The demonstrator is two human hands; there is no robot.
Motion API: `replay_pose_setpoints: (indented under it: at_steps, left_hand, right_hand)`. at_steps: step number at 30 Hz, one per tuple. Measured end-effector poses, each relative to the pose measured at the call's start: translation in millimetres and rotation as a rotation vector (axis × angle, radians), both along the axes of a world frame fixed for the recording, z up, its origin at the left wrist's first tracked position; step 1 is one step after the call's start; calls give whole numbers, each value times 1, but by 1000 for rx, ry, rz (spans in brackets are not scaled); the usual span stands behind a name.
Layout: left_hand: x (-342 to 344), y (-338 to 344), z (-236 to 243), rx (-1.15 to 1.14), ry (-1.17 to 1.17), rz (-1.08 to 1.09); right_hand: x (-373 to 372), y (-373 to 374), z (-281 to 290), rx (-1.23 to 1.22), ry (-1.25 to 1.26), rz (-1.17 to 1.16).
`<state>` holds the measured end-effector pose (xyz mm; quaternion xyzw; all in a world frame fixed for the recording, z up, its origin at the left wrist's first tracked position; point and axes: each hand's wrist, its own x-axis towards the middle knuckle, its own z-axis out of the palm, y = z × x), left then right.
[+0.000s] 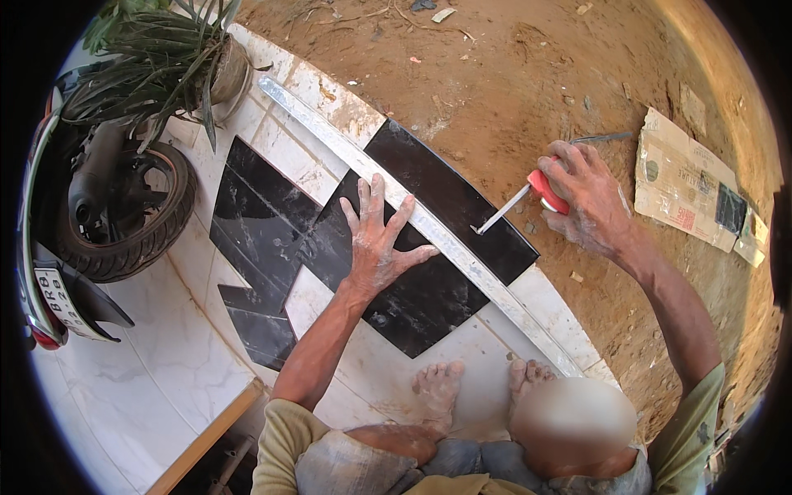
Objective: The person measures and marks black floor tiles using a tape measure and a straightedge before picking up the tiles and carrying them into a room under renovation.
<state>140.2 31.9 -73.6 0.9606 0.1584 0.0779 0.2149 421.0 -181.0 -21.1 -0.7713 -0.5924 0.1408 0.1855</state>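
Observation:
My left hand lies with spread fingers on a long, dusty metal straightedge, which runs diagonally over black glossy tiles and white ones. In my right hand is a red tool that looks like a tape measure, with a thin pale strip out toward the upper black tile, right of the straightedge. The strip's hooked tip is over that tile; whether it touches, I cannot tell. My bare feet are on the white tiles below.
A motorbike's rear wheel and a potted plant stand at the left. A white marble-look step is at lower left. Dirt ground borders the tiles, with a torn cardboard sheet and a thin dark strip lying at the right.

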Motion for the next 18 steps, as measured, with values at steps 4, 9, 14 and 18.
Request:
replay_pose_setpoints:
  at_steps: [4, 9, 14, 18]
  left_hand:
    - [-3, 0, 1, -36, -17, 5]
    - [4, -3, 3, 4, 14, 7]
    - [-1, -9, -3, -2, 24, 75]
    - [9, -27, 20, 8, 112, 96]
  right_hand:
    - [9, 42, -3, 13, -39, 26]
    - [15, 72, -12, 63, -80, -10]
    - [7, 98, -35, 63, -114, -9]
    - [6, 93, -43, 169, -106, -5]
